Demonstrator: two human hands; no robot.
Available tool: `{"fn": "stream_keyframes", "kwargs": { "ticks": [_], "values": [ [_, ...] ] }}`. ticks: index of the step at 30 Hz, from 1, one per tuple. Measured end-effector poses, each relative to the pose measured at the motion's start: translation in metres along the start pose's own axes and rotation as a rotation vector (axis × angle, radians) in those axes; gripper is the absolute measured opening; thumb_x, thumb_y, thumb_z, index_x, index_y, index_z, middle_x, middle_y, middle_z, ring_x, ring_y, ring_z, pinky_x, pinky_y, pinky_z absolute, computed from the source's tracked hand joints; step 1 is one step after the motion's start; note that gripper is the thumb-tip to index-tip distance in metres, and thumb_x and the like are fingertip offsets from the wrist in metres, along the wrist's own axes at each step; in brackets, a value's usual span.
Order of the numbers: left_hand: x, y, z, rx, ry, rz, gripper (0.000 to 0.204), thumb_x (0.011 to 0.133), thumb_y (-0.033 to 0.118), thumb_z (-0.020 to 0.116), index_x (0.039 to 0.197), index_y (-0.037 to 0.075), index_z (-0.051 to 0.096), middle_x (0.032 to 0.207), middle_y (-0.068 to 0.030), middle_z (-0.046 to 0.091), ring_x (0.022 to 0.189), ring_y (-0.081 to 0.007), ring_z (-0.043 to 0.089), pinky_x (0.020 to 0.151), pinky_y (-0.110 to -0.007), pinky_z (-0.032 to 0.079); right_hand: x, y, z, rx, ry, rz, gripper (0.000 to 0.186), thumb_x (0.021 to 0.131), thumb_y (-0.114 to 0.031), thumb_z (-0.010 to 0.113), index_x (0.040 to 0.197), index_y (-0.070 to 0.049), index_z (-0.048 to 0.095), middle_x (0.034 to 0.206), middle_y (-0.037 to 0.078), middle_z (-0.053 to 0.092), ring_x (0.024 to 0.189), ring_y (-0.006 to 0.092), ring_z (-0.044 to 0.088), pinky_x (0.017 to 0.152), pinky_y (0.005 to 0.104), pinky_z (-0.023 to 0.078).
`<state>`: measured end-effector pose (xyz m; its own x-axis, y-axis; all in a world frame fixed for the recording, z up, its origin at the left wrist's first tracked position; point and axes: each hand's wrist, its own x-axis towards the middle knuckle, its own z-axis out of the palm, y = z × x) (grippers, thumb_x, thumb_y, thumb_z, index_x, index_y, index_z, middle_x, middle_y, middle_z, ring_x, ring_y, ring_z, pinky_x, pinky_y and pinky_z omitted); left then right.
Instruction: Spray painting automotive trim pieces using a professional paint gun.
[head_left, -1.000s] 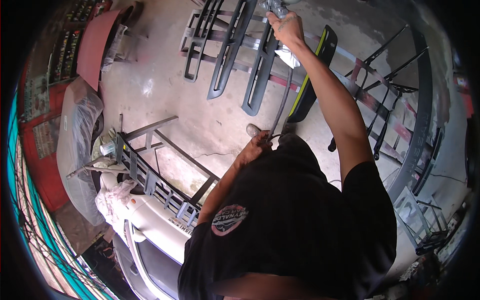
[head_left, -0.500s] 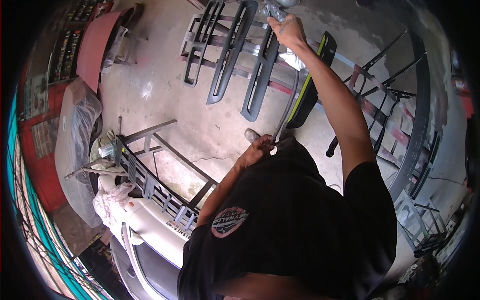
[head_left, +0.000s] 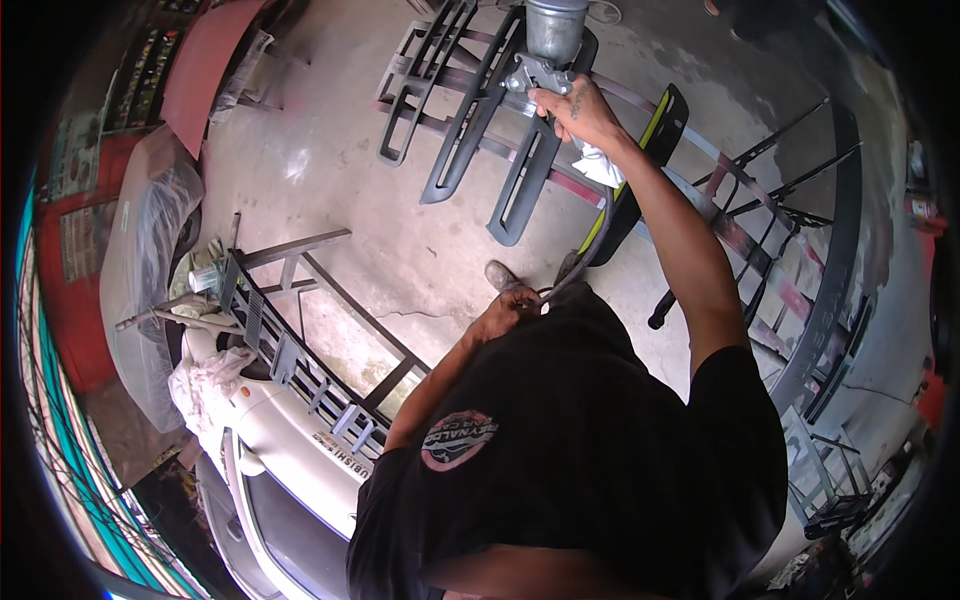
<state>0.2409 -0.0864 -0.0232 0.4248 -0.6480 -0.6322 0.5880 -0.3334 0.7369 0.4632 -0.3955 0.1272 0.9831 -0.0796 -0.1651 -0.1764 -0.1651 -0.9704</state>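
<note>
A metal spray gun (head_left: pixel 556 42) with a round silver cup is gripped in my right hand (head_left: pixel 584 112), arm stretched forward. White cloth (head_left: pixel 598 167) is wrapped below that hand, where a dark hose (head_left: pixel 603 228) runs down toward my body. Close to my waist, my left hand (head_left: pixel 510 314) is closed around the hose. The gun is over several grey slotted plastic trim panels (head_left: pixel 522 195) lying across a metal rack. To their right rests a black trim piece (head_left: pixel 628 205) with a yellow-green edge; my right forearm passes over its side.
A white vehicle front (head_left: pixel 300 440) is at lower left, beside a dark grille (head_left: pixel 330 385) on a metal frame. Plastic-covered bodywork (head_left: pixel 150 290) stands far left. On the right are a metal stand (head_left: pixel 770 200) and a long curved dark panel (head_left: pixel 835 270).
My right hand has drawn the spray gun nearer and lower in view, so its cup now shows fully. The hose has bowed more. My left hand has shifted slightly left and down.
</note>
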Motion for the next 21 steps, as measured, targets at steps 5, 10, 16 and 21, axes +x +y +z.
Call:
{"fn": "stream_keyframes", "kwargs": {
  "ticks": [5,10,16,21],
  "values": [
    [-0.008,0.029,0.016,-0.105,-0.023,0.021,0.012,0.097,0.010,0.066,0.108,0.007,0.064,0.096,0.0007,0.064,0.093,-0.0105,0.058,0.082,-0.027,0.046,0.038,-0.012,0.011,-0.110,-0.008,-0.009,0.039,0.090,-0.035,0.070,0.079,0.002,0.063,0.067,0.010,0.065,0.047,0.0184,0.062,0.047,0.0341,0.051],
    [-0.008,0.048,0.022,-0.134,0.117,0.147,0.032,0.097,0.005,0.066,0.127,0.010,0.059,0.109,0.0012,0.060,0.102,-0.0099,0.055,0.087,-0.026,0.045,0.112,-0.015,0.024,-0.418,0.515,-0.165,0.057,0.085,-0.047,0.072,0.085,0.010,0.069,0.080,0.028,0.071,0.075,0.0393,0.073,0.073,0.0450,0.057],
    [-0.006,0.033,0.006,-0.096,0.195,0.142,0.028,0.097,0.008,0.067,0.125,0.006,0.061,0.103,0.0023,0.061,0.098,-0.0094,0.055,0.084,-0.025,0.046,0.107,-0.025,0.039,-0.401,0.401,-0.184,0.053,0.086,-0.045,0.073,0.085,0.007,0.069,0.078,0.024,0.071,0.072,0.0380,0.072,0.069,0.0445,0.057],
    [-0.004,0.016,-0.005,-0.099,0.037,0.135,0.023,0.098,0.011,0.068,0.120,0.006,0.064,0.103,0.0025,0.062,0.093,-0.0084,0.056,0.082,-0.026,0.047,0.083,-0.037,0.056,-0.233,-0.058,-0.056,0.044,0.088,-0.039,0.070,0.077,0.004,0.066,0.062,0.014,0.064,0.048,0.0220,0.062,0.055,0.0362,0.053]
  ]
}}
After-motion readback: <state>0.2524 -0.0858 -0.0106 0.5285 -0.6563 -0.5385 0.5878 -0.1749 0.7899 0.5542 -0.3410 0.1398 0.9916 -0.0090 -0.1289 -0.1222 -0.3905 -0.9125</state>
